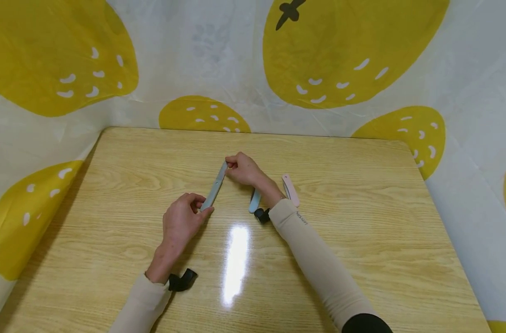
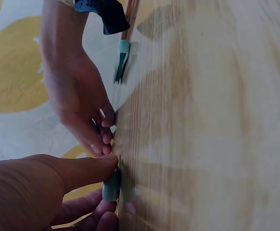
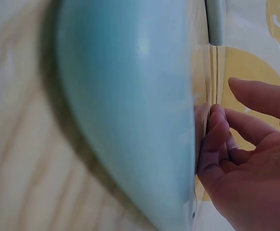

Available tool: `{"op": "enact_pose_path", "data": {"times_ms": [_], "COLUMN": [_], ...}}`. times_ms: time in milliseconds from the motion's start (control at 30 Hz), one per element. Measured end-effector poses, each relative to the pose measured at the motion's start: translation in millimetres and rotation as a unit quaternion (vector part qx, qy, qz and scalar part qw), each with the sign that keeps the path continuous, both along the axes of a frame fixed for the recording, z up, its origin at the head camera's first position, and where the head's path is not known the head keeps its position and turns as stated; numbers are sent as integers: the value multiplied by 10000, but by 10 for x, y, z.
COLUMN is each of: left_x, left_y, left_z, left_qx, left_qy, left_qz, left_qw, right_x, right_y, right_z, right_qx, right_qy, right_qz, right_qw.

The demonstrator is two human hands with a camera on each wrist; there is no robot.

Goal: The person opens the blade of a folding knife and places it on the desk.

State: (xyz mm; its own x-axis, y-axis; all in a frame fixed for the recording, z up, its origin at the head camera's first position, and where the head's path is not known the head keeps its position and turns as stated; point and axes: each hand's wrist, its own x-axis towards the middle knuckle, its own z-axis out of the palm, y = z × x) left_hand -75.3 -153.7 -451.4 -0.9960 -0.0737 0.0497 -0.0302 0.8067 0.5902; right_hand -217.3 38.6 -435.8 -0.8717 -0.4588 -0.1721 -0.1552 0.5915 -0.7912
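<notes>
A grey-green folding knife (image 1: 213, 194) lies unfolded, its blade (image 1: 222, 171) pointing away toward the back of the table. My left hand (image 1: 182, 222) pinches the handle end between thumb and fingers; the left wrist view shows the thumb on the handle (image 2: 111, 186). At the blade's tip is my right hand (image 1: 245, 170), fingers bent and touching it. In the right wrist view the right thumb (image 3: 255, 95) stands apart from the fingers. Partly behind the right wrist lies a light blue folding knife (image 1: 254, 200), large and close in the right wrist view (image 3: 125, 110).
Right of my right wrist lies a pink folding knife (image 1: 291, 190). A wooden table (image 1: 361, 222) carries everything, with a bright glare spot near its middle. White cloth with yellow fruit prints (image 1: 236, 60) rises behind and at both sides. Black wrist mounts (image 1: 183, 280) stick out from my sleeves.
</notes>
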Motion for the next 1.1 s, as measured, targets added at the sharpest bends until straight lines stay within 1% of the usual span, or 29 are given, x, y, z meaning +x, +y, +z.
{"op": "enact_pose_path", "data": {"times_ms": [233, 367, 500, 633, 767, 900, 1000, 1100], "left_x": [7, 16, 20, 6, -17, -26, -22, -9], "left_y": [15, 23, 18, 25, 67, 127, 175, 229], "left_z": [24, 28, 22, 24, 33, 42, 48, 47], "left_qx": [23, 15, 53, 117, 185, 351, 495, 583], "left_qy": [-161, -201, -128, 100, 531, 950, 1127, 1199], "left_qz": [-9, 11, 11, -9, -66, -232, -347, -452], "left_qw": [9999, 9998, 9999, 9999, 9984, 9946, 9918, 9900], "right_x": [13, 40, 88, 129, 165, 211, 245, 272], "right_y": [28, 62, 146, 254, 354, 445, 503, 556], "right_z": [-18, 38, 118, 169, 201, 223, 241, 247], "right_qx": [-60, -90, -203, -382, -475, -460, -396, -343], "right_qy": [34, -16, -104, -171, -172, -174, -156, -144], "right_qz": [27, -22, -100, -202, -329, -442, -510, -562], "right_qw": [10000, 10000, 9997, 9989, 9982, 9978, 9978, 9977]}}
